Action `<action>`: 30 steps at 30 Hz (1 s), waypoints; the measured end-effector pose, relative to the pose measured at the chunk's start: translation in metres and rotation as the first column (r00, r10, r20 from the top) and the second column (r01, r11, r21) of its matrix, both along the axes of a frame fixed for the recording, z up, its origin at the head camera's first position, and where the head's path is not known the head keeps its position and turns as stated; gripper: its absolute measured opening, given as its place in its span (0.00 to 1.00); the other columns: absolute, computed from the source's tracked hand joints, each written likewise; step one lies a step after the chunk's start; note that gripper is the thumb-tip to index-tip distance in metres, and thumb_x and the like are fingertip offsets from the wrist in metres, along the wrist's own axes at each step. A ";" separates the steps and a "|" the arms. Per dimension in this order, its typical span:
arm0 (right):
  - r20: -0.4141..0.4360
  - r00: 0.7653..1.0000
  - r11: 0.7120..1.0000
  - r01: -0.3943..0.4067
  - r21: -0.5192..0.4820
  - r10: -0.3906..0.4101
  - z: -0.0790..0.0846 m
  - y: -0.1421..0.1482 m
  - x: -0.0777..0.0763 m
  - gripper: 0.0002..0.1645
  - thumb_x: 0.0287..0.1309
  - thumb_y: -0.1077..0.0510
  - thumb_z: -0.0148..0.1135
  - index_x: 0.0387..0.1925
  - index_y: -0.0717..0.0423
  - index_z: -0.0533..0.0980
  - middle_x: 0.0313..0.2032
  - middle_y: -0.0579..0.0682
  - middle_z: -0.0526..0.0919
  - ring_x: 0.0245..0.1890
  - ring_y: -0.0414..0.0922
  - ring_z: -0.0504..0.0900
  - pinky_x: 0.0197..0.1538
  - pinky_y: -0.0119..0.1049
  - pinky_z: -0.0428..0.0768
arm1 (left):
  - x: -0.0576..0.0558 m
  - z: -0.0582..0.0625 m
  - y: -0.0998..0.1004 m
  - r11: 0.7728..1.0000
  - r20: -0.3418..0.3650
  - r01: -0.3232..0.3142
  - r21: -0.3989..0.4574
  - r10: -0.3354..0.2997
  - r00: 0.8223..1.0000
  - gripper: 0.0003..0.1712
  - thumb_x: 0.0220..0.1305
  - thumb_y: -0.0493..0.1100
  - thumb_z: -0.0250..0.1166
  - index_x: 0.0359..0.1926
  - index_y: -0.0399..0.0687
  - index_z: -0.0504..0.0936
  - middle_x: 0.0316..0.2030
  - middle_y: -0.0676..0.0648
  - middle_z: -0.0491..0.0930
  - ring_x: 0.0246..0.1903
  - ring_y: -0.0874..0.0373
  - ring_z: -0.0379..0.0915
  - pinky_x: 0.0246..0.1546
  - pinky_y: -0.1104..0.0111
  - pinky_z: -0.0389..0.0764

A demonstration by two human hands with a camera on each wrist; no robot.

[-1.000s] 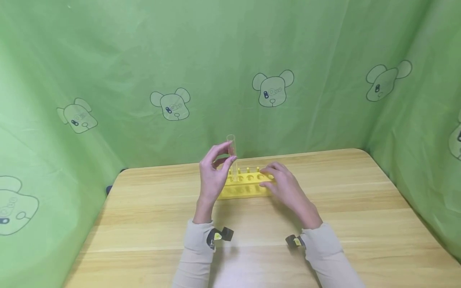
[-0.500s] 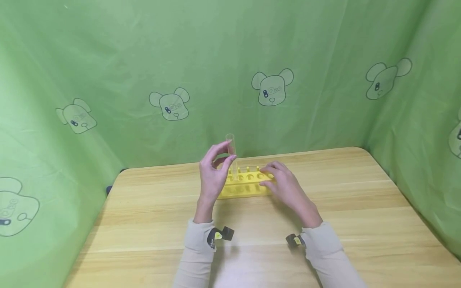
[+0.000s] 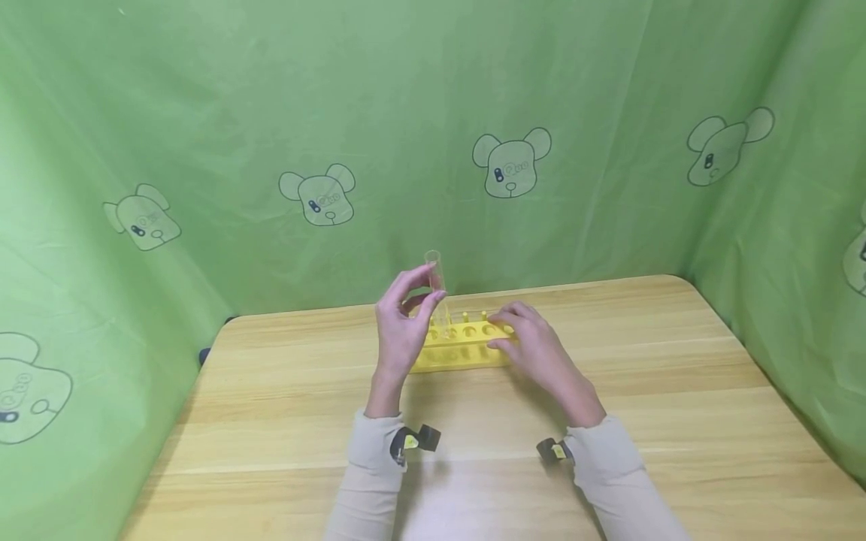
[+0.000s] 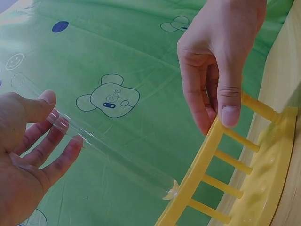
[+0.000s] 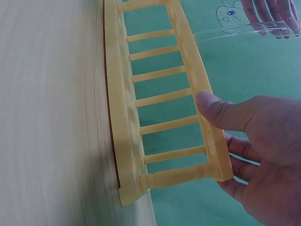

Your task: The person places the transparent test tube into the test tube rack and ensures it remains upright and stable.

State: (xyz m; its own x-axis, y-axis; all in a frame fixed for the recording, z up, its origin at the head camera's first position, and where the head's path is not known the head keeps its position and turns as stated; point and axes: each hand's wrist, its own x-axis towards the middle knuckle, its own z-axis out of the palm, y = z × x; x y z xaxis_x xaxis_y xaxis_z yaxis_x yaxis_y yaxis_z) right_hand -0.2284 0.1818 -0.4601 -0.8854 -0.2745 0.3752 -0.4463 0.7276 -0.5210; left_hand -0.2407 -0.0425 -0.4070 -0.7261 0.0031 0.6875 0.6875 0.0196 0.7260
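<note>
My left hand [image 3: 401, 319] pinches a clear test tube [image 4: 113, 150] between thumb and fingers near its upper part. The tube stands nearly upright, its rounded bottom right at the top bar of a yellow test tube rack [image 3: 460, 359], toward the rack's left half. In the left wrist view nothing shows inside the tube. At the rack's right end, my right hand [image 3: 534, 349] grips the top bar, thumb [image 5: 216, 108] on the near side and fingers on the far side. The rack has a row of round holes and several pegs, and it stands on the table.
A light wood table [image 3: 284, 421] carries the rack near its back edge. Green curtains [image 3: 406, 113] with printed bear heads hang behind and on both sides. Each sleeve [image 3: 372, 458] bears a small black wrist camera [image 3: 428, 437].
The tube's lower end has shifted very slightly to the right along the rack with my left hand. The right hand and the rack hold still.
</note>
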 end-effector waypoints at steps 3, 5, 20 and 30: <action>0.005 1.000 1.000 0.002 0.002 -0.002 0.000 0.000 0.000 0.25 0.55 0.60 0.78 0.54 0.64 0.82 0.51 0.57 0.81 0.52 0.56 0.79 0.60 0.53 0.81 | 0.000 0.000 0.001 1.000 -0.007 0.001 0.000 -0.001 1.000 0.23 0.62 0.26 0.69 0.58 0.34 0.81 0.46 0.37 0.83 0.48 0.47 0.82 0.48 0.53 0.88; 0.003 1.000 1.000 0.003 0.003 -0.003 0.001 0.000 0.000 0.25 0.55 0.60 0.78 0.54 0.64 0.82 0.51 0.57 0.81 0.53 0.56 0.79 0.60 0.53 0.81 | 0.000 0.000 0.001 1.000 -0.011 0.004 0.001 -0.004 1.000 0.23 0.62 0.26 0.69 0.58 0.34 0.80 0.47 0.37 0.83 0.48 0.46 0.81 0.48 0.50 0.88; 0.018 1.000 1.000 0.005 0.001 -0.005 0.002 -0.002 0.000 0.26 0.55 0.59 0.77 0.55 0.64 0.81 0.52 0.57 0.81 0.54 0.56 0.79 0.62 0.54 0.80 | -0.001 -0.002 0.001 1.000 0.015 0.016 -0.004 -0.016 1.000 0.23 0.62 0.26 0.69 0.59 0.34 0.80 0.46 0.37 0.83 0.48 0.47 0.82 0.50 0.59 0.88; 0.022 1.000 1.000 0.010 0.004 -0.010 0.002 -0.001 -0.001 0.26 0.57 0.60 0.76 0.56 0.64 0.81 0.53 0.58 0.80 0.54 0.57 0.78 0.62 0.55 0.79 | -0.003 -0.003 0.003 0.999 0.024 0.033 -0.001 -0.033 0.999 0.23 0.62 0.27 0.69 0.59 0.35 0.81 0.47 0.38 0.83 0.49 0.48 0.81 0.50 0.57 0.88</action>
